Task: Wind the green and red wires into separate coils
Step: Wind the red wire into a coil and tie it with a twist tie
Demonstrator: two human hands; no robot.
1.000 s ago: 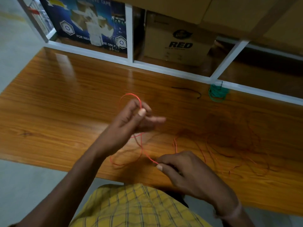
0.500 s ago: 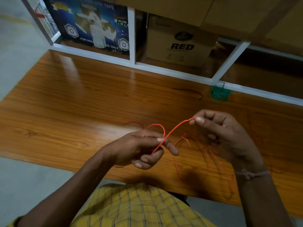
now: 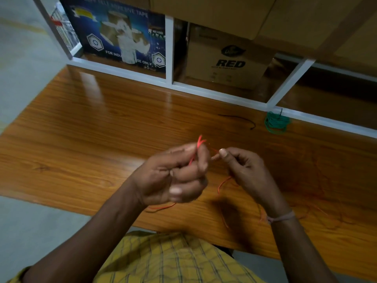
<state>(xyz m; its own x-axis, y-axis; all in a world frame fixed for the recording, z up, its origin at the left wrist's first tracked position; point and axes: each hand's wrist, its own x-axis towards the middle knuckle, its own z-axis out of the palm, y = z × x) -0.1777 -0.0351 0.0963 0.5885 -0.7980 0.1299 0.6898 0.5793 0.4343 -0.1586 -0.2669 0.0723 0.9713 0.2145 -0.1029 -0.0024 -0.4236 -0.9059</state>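
My left hand point(image 3: 173, 174) is raised over the wooden table point(image 3: 81, 123), fingers curled round a small loop of the red wire point(image 3: 199, 142) that pokes out above the thumb. My right hand point(image 3: 242, 170) pinches the same red wire between thumb and forefinger, close beside the left fingertips. More red wire hangs below both hands and lies in loose tangles on the table at the right. The green wire point(image 3: 276, 123) sits wound in a small coil at the back of the table, against the white shelf frame.
A short black wire point(image 3: 238, 119) lies on the table left of the green coil. Behind the table edge stand a blue tape carton point(image 3: 120, 35) and a brown box marked RED point(image 3: 228, 58) in shelf bays.
My two hands have come together. The right hand moved left and down toward the left hand, and the stretch of red wire between them has shortened. The left hand rose a little.
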